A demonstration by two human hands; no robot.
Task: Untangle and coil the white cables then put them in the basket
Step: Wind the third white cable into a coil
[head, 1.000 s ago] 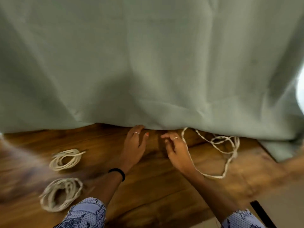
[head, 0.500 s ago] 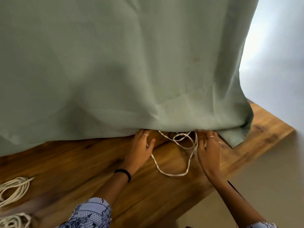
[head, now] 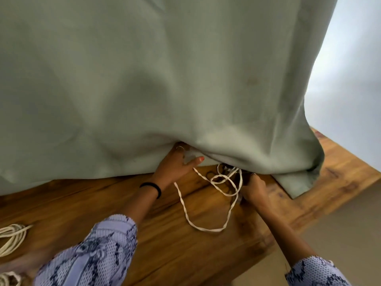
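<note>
My left hand [head: 175, 166] pinches the sage curtain's [head: 144, 89] hem to lift it off the tangled white cable [head: 206, 229] near the wooden bench's [head: 103, 203] right corner, while my right hand [head: 252, 188] grips its strands to draw them out.

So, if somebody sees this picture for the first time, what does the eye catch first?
First the big grey-green curtain filling the upper frame, its hem resting on the wooden table. Then the loose white cable looping out from under it at centre, between the left hand lifting the hem and the right hand.
</note>
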